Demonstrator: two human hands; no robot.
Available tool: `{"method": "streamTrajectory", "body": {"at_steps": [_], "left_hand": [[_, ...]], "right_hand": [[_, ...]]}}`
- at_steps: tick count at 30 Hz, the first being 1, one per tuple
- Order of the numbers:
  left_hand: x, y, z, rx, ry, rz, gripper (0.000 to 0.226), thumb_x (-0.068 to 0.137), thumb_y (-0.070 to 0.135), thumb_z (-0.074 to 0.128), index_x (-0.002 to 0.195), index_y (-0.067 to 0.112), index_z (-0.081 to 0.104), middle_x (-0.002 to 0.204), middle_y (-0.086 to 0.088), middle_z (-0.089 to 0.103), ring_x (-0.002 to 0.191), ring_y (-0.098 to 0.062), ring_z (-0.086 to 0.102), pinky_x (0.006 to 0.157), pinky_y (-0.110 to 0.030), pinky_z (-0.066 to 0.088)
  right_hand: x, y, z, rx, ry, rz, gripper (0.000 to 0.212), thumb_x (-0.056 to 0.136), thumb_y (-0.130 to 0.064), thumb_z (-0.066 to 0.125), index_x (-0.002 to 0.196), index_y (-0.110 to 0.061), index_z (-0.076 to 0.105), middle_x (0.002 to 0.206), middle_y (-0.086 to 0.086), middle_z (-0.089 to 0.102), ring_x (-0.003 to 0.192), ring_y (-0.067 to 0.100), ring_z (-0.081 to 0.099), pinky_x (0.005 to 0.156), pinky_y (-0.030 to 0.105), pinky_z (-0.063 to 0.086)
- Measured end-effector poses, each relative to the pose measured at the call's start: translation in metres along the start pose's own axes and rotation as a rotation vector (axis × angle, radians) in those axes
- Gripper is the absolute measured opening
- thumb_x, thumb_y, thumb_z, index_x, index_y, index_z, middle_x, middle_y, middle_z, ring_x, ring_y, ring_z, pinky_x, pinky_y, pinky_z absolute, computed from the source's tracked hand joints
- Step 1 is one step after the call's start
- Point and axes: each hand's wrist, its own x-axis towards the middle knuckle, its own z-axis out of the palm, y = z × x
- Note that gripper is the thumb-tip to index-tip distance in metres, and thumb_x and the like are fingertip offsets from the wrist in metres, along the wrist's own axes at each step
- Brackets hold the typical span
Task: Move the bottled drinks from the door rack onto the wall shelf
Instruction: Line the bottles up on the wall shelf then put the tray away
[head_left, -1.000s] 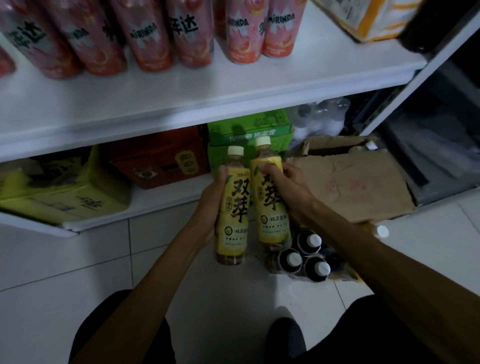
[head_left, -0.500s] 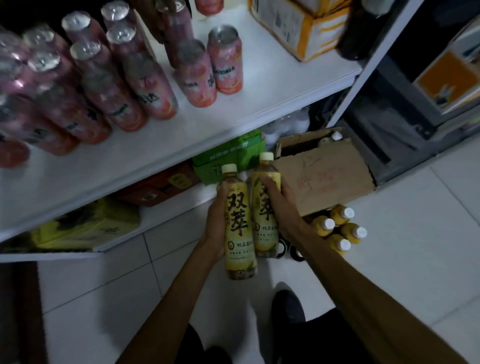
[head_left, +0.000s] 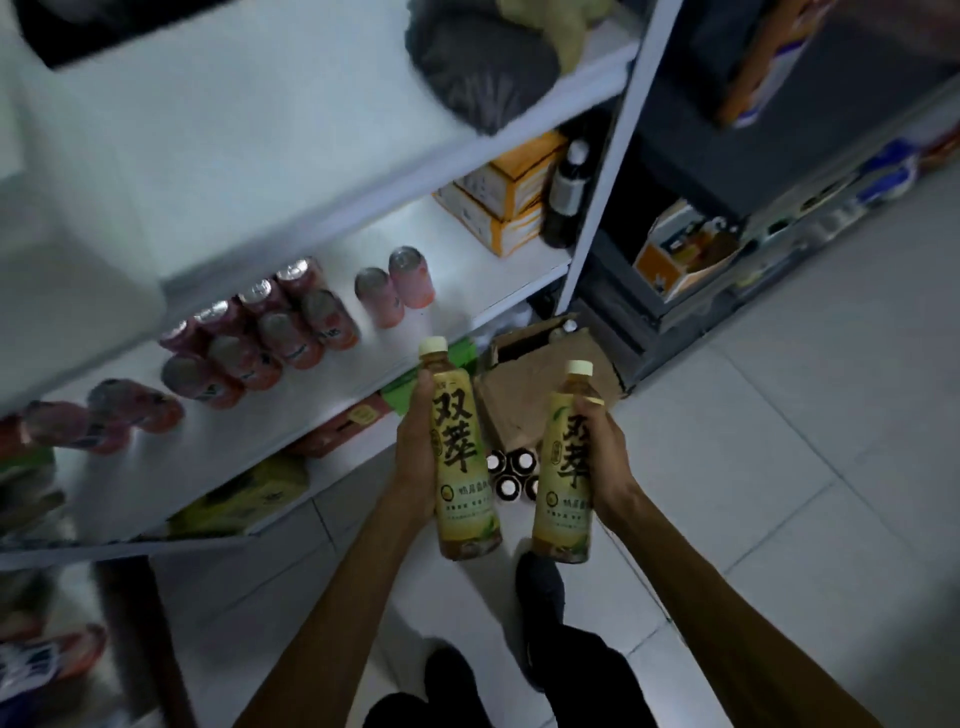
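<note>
2 bottles upright, left hand, right hand

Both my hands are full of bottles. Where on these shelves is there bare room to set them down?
Middle shelf: bare between the two rightmost pink cans and the orange-and-white boxes, also along its front edge. Upper shelf: bare left of the dark bag. Crowded where the can cluster stands, farther left.

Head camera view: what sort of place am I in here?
Likely a small shop's stockroom: white shelving with rows of pink drink cans and cardboard cartons, plus capped bottles standing on the tiled floor.
</note>
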Motion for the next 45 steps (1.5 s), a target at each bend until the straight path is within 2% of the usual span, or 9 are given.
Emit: {"method": "streamTrajectory", "body": {"at_steps": [3,6,9,13,18,25,34,37,45], "left_hand": [[-0.046,0.058,0.038,0.029,-0.056,0.058,0.067,0.075,0.073,0.062,0.103,0.012,0.063,0.08,-0.015,0.052,0.064,-0.025,0.05,0.062,-0.035,0.043],[-0.093,0.122,0.073,0.045,-0.061,0.148,0.067,0.08,0.071,0.059,0.109,0.011,0.057,0.082,-0.01,0.052,0.071,-0.023,0.049,0.065,-0.036,0.042],[-0.137,0.184,0.097,0.018,-0.091,0.194,0.077,0.067,0.076,0.067,0.103,0.009,0.053,0.08,-0.012,0.048,0.067,-0.023,0.049,0.061,-0.033,0.045],[-0.195,0.273,0.118,-0.004,-0.173,0.304,0.077,0.065,0.074,0.071,0.093,0.004,0.056,0.077,-0.021,0.048,0.06,-0.03,0.053,0.06,-0.039,0.048],[-0.278,0.378,0.144,0.077,-0.089,0.553,0.07,0.069,0.071,0.061,0.1,0.009,0.064,0.072,-0.014,0.064,0.058,-0.027,0.061,0.059,-0.035,0.052],[-0.351,0.464,0.158,0.103,0.093,0.834,0.053,0.079,0.063,0.053,0.097,0.015,0.066,0.073,-0.007,0.067,0.062,-0.02,0.064,0.058,-0.031,0.054],[-0.381,0.491,0.132,0.04,0.244,1.021,0.08,0.08,0.069,0.06,0.119,-0.001,0.055,0.093,-0.029,0.059,0.07,-0.032,0.06,0.061,-0.04,0.056],[-0.392,0.487,0.115,0.065,0.373,1.04,0.071,0.082,0.07,0.055,0.102,0.003,0.067,0.087,-0.022,0.069,0.072,-0.03,0.067,0.063,-0.037,0.056],[-0.464,0.469,0.033,-0.061,0.675,1.044,0.069,0.076,0.071,0.061,0.102,0.007,0.069,0.084,-0.022,0.067,0.066,-0.03,0.065,0.062,-0.038,0.053]], "right_hand": [[-0.054,-0.063,0.014,-0.042,-0.047,-0.099,0.048,0.081,-0.054,0.06,0.111,-0.016,0.064,0.096,0.02,0.068,0.085,0.035,0.064,0.082,0.059,0.053],[-0.108,-0.127,0.035,-0.059,-0.052,-0.191,0.038,0.091,-0.047,0.055,0.111,-0.017,0.064,0.091,0.009,0.07,0.082,0.026,0.066,0.077,0.043,0.056],[-0.158,-0.189,0.057,-0.158,-0.049,-0.298,0.055,0.079,-0.071,0.054,0.114,-0.029,0.064,0.105,0.003,0.07,0.094,0.025,0.067,0.088,0.048,0.054],[-0.229,-0.275,0.092,-0.105,-0.11,-0.476,0.062,0.08,-0.061,0.055,0.117,-0.01,0.061,0.1,0.005,0.066,0.094,0.026,0.064,0.08,0.039,0.051],[-0.304,-0.357,0.139,-0.159,-0.19,-0.668,0.097,0.065,-0.086,0.052,0.137,-0.022,0.052,0.136,0.005,0.056,0.125,0.027,0.053,0.106,0.05,0.043],[-0.368,-0.439,0.179,-0.204,-0.384,-0.856,0.051,0.095,-0.059,0.045,0.123,-0.019,0.058,0.114,0.007,0.066,0.103,0.023,0.064,0.088,0.041,0.054],[-0.391,-0.459,0.234,-0.301,-0.603,-0.941,0.043,0.093,-0.056,0.05,0.107,-0.016,0.057,0.097,0.005,0.067,0.092,0.021,0.067,0.083,0.041,0.056],[-0.399,-0.45,0.257,-0.329,-0.698,-0.96,0.043,0.094,-0.055,0.051,0.105,-0.013,0.057,0.093,0.004,0.066,0.089,0.021,0.067,0.079,0.038,0.055],[-0.453,-0.393,0.342,-0.361,-1.009,-0.964,0.078,0.068,-0.091,0.043,0.102,-0.023,0.059,0.094,0.001,0.067,0.09,0.02,0.065,0.085,0.042,0.054]]}}
